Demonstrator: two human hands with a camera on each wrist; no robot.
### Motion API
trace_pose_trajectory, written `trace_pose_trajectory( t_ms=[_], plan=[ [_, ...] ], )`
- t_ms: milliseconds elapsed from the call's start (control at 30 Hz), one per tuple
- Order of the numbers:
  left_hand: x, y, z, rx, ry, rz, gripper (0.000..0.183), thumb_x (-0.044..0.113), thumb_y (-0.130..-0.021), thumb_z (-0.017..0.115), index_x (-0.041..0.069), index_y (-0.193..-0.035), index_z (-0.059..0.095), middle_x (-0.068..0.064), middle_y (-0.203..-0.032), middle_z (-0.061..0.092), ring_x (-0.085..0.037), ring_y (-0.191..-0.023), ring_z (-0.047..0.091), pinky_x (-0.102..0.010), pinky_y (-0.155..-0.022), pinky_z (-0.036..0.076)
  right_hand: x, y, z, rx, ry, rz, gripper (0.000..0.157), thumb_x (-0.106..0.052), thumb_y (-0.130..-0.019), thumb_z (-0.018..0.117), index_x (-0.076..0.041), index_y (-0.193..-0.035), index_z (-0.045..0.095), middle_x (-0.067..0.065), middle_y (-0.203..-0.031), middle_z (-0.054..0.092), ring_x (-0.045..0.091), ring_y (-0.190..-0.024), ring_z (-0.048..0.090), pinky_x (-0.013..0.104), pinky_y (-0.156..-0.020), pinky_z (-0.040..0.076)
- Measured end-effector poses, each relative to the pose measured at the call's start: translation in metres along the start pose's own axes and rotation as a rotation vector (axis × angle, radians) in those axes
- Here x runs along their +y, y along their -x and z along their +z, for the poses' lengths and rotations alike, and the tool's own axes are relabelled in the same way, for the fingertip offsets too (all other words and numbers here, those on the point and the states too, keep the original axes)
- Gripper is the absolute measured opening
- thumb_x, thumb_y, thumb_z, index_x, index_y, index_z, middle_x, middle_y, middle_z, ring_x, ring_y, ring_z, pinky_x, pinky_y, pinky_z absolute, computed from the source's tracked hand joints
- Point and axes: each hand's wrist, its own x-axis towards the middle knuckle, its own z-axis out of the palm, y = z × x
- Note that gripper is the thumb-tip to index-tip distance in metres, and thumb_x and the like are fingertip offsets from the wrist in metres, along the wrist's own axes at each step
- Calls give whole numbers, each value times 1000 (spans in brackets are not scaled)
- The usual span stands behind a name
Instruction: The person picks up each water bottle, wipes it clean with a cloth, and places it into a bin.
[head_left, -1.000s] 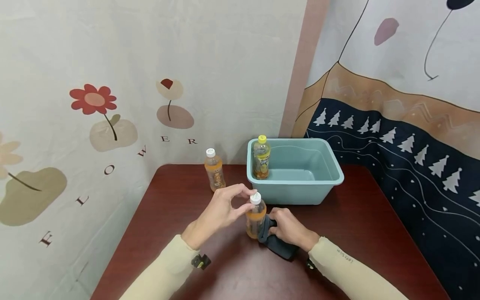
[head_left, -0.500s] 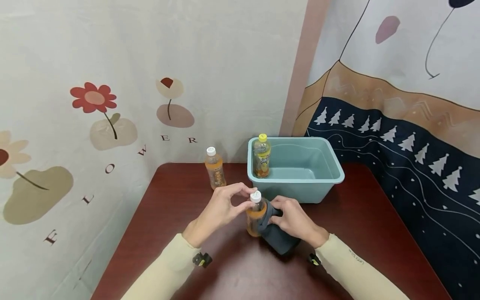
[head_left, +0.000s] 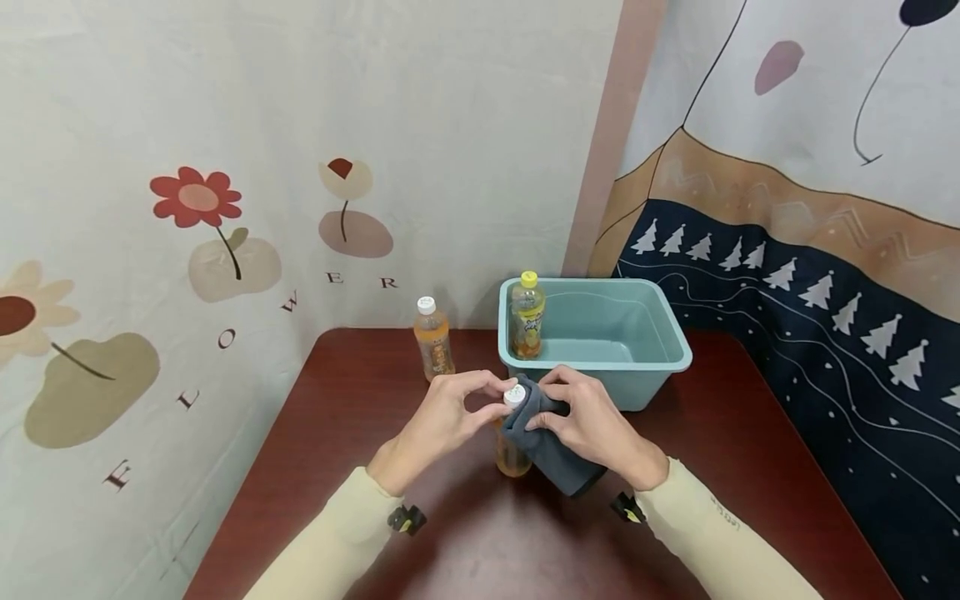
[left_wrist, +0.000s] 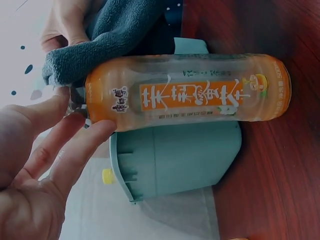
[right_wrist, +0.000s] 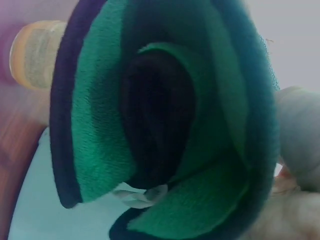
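Observation:
A clear drink bottle (head_left: 513,460) with an orange label stands upright on the table in front of the bin. Its white cap (head_left: 514,395) is pinched between the thumb and fingers of my left hand (head_left: 441,423). In the left wrist view the bottle (left_wrist: 190,92) shows its label, and my left fingers (left_wrist: 75,150) meet it at the neck. My right hand (head_left: 596,423) grips a dark grey cloth (head_left: 561,454) and holds it against the bottle's upper right side, beside the cap. The cloth (right_wrist: 100,130), folded and hanging, fills much of the right wrist view.
Behind the hands sits a light blue-green bin (head_left: 592,366). Inside its left end stands a yellow-capped bottle (head_left: 527,321). Another white-capped orange bottle (head_left: 434,343) is on the dark red table (head_left: 360,375), left of the bin. A printed curtain (head_left: 465,150) hangs behind.
My right hand has slid the cloth up the bottle's side, from its lower body to the shoulder and cap. The left hand keeps its pinch on the cap.

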Motion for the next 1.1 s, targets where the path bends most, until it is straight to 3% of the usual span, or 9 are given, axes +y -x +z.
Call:
trace_pose_trajectory(
  t_ms=[267, 633, 867, 1100],
  plan=[
    [-2, -2, -3, -23, 10, -17, 15, 26, -102, 92, 26, -117, 88, 7, -130, 89, -10, -123, 84, -42, -101, 70, -7, -2, 0, -28, 108, -9, 41, -18, -88, 103, -3, -123, 90, 5, -117, 72, 18, -102, 73, 38, -91, 69],
    [0, -2, -1, -21, -27, -3, 18, 23, -101, 94, 24, -117, 86, 7, -122, 90, -9, -112, 85, -37, -102, 69, -5, 7, 4, -52, 121, 34, 41, -17, -90, 102, -3, -126, 89, 6, -117, 73, 17, -101, 74, 32, -86, 68],
    [1, 1, 2, 0, -16, -15, 15, 23, -102, 94, 22, -112, 84, 5, -129, 89, -11, -121, 85, -40, -105, 69, 21, 16, 25, -80, 103, 36, 30, -7, -90, 102, -2, -118, 90, 4, -110, 75, 18, -98, 78, 28, -81, 67],
    [5, 1, 3, 20, -33, 8, 11, 23, -104, 93, 21, -108, 82, 5, -126, 89, -11, -122, 85, -36, -106, 68, 60, 23, 59, -255, 33, 76, 15, -4, -95, 96, -13, -106, 92, 0, -105, 76, 16, -99, 77, 25, -81, 65]
  ],
)
